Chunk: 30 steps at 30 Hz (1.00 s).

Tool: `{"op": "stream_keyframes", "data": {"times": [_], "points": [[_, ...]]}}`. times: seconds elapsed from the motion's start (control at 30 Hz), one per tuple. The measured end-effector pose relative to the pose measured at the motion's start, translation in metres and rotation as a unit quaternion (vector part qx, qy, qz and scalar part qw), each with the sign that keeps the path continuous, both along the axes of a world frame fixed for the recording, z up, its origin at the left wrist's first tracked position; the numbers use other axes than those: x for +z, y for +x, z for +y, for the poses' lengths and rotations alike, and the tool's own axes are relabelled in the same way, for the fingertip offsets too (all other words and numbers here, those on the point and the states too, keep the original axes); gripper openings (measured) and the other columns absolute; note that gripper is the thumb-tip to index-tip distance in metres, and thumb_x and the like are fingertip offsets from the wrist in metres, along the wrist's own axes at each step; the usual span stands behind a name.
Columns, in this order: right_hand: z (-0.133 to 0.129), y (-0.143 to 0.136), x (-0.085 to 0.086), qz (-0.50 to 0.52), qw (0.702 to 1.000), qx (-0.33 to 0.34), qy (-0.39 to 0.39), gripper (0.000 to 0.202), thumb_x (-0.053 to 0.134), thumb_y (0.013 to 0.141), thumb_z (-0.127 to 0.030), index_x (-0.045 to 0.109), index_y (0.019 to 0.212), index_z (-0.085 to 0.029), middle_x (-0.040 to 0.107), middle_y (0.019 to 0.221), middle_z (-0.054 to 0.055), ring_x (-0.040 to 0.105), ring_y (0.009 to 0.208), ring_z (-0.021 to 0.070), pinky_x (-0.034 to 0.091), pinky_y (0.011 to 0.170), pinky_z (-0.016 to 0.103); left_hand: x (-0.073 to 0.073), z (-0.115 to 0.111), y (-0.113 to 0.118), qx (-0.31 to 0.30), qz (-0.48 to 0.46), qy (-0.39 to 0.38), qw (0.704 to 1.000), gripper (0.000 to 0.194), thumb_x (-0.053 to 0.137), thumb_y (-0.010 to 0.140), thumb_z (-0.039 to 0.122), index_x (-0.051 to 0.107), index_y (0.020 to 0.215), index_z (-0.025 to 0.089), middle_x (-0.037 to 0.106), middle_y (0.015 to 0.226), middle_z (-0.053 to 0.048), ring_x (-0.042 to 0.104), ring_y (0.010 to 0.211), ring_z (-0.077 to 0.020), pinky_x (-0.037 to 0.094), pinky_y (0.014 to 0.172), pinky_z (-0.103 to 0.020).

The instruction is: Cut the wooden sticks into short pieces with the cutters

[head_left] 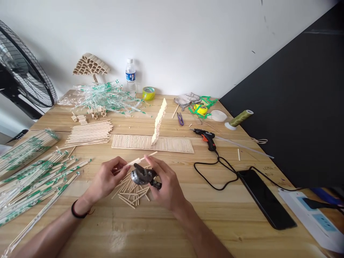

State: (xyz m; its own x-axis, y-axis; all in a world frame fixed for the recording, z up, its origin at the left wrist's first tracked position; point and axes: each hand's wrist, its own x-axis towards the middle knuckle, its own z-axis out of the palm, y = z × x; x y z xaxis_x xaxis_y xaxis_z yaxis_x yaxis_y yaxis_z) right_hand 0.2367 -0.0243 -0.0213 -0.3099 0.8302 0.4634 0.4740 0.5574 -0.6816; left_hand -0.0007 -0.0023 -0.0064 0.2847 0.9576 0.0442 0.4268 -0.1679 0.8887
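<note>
My left hand (pixel 109 177) pinches thin wooden sticks (pixel 134 162) that slant up to the right. Black-handled pliers (pixel 145 175) rest in my right hand (pixel 166 181), whose thumb and finger also touch the far part of the sticks. Below both hands lies a loose pile of short cut sticks (pixel 131 195). Just beyond them is a flat panel of sticks side by side (pixel 174 144), with a narrow, jagged upright piece (pixel 159 122) standing on it. A row of longer sticks (pixel 90 133) lies to the left.
Wrapped stick bundles (pixel 32 182) cover the left side. Empty wrappers (pixel 102 96), a water bottle (pixel 130 77) and yellow tape (pixel 148 93) stand at the back. On the right are a glue gun (pixel 206 138) with its cord, a phone (pixel 266 199) and a power strip (pixel 314 222).
</note>
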Motion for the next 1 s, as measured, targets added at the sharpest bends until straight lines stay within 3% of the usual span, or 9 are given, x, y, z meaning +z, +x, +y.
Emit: {"op": "stream_keyframes", "data": {"times": [0.13,0.23,0.4,0.57,0.73,0.83,1.0], "points": [[0.005,0.006,-0.001,0.035,0.996,-0.073,0.042,0.061,0.056,0.076,-0.004,0.055,0.134,-0.024,0.064,0.121,0.012,0.063,0.114,0.0280,0.056,0.097,0.045,-0.002,0.001,-0.002,0.084,0.017,0.036,0.996,0.036,0.061,0.099,0.049,0.064,0.085,0.016,0.054,0.063,0.003,0.044,0.053,-0.0088,0.035,0.047,-0.019],[0.009,0.008,-0.003,0.037,0.992,-0.109,0.045,0.041,0.056,0.078,-0.003,0.056,0.113,-0.023,0.059,0.107,0.009,0.063,0.101,0.0260,0.058,0.087,0.040,-0.001,-0.002,-0.004,0.111,0.007,0.061,0.992,0.033,0.062,0.099,0.047,0.062,0.084,0.017,0.048,0.061,0.005,0.040,0.052,-0.0083,0.031,0.045,-0.019],[0.011,0.006,-0.007,-0.012,0.995,-0.092,0.026,0.044,0.055,0.072,-0.001,0.055,0.110,-0.023,0.058,0.113,0.011,0.062,0.106,0.0279,0.057,0.090,0.043,-0.001,-0.011,-0.003,0.053,-0.010,0.104,0.993,0.024,0.062,0.101,0.039,0.062,0.089,0.018,0.047,0.060,0.006,0.039,0.051,-0.0079,0.031,0.045,-0.018],[0.008,-0.001,-0.009,-0.023,0.997,-0.069,0.030,0.059,0.053,0.064,0.001,0.053,0.118,-0.024,0.059,0.121,0.012,0.060,0.116,0.0306,0.054,0.101,0.049,-0.002,-0.017,0.003,-0.017,-0.026,0.120,0.992,0.018,0.058,0.102,0.031,0.063,0.093,0.016,0.063,0.074,-0.001,0.053,0.056,-0.0079,0.041,0.047,-0.015],[0.007,-0.003,-0.009,-0.031,0.994,-0.084,0.059,0.059,0.052,0.063,0.001,0.052,0.116,-0.024,0.061,0.116,0.011,0.059,0.112,0.0312,0.052,0.103,0.052,0.002,-0.017,0.006,-0.030,0.017,0.193,0.980,0.013,0.059,0.101,0.026,0.064,0.094,0.017,0.062,0.066,0.002,0.050,0.050,-0.0069,0.040,0.045,-0.014],[0.006,-0.003,-0.008,-0.041,0.992,-0.104,0.065,0.058,0.053,0.064,-0.001,0.053,0.117,-0.022,0.061,0.113,0.012,0.059,0.108,0.0316,0.054,0.097,0.051,0.004,-0.016,0.006,-0.031,0.051,0.236,0.970,0.009,0.058,0.101,0.022,0.064,0.096,0.018,0.068,0.072,0.001,0.054,0.053,-0.0073,0.043,0.049,-0.015],[0.005,-0.004,-0.008,-0.046,0.990,-0.116,0.063,0.054,0.054,0.066,-0.001,0.054,0.117,-0.021,0.061,0.112,0.013,0.058,0.106,0.0316,0.053,0.093,0.051,0.006,-0.017,0.006,-0.053,0.071,0.255,0.963,0.007,0.057,0.102,0.021,0.063,0.099,0.019,0.068,0.073,0.002,0.055,0.054,-0.0082,0.044,0.050,-0.017]]}}
